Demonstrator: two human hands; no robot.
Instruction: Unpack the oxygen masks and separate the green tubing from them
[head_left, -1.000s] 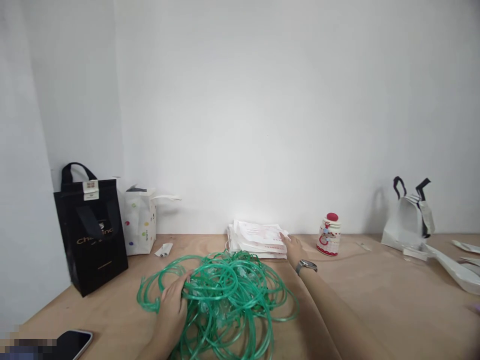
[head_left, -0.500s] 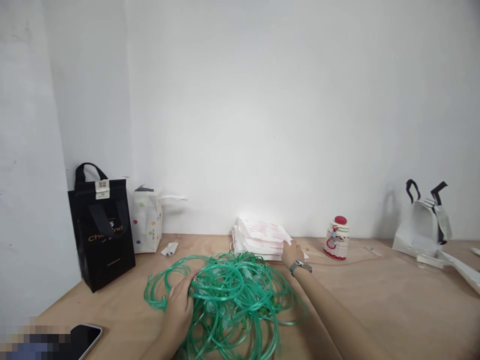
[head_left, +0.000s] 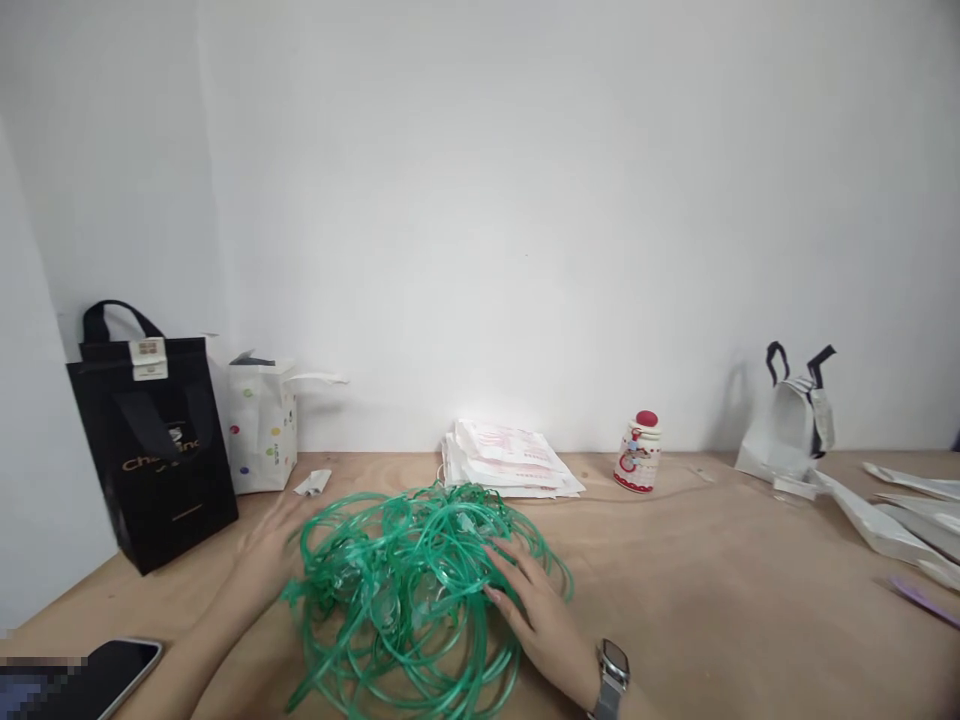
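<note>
A tangled coil of green plastic tubing (head_left: pixel 409 585) lies on the wooden table (head_left: pixel 712 590) in front of me. My left hand (head_left: pixel 274 545) rests flat against the coil's left side, fingers spread. On the coil's right side lies my right hand (head_left: pixel 536 610), fingers stretched over the loops, with a watch (head_left: pixel 611 675) on its wrist. Neither hand grips anything.
A stack of white printed paper bags (head_left: pixel 506 460) lies by the wall behind the coil. A black gift bag (head_left: pixel 154 440) and a small white dotted bag (head_left: pixel 262 425) stand at the left. A red-capped jar (head_left: pixel 637 452), white bags (head_left: pixel 791 425) at the right, and a phone (head_left: pixel 112 675).
My right hand has come back from the stack of paper bags and now lies on the coil's right side. My left hand slid to the coil's left edge. The view shifted.
</note>
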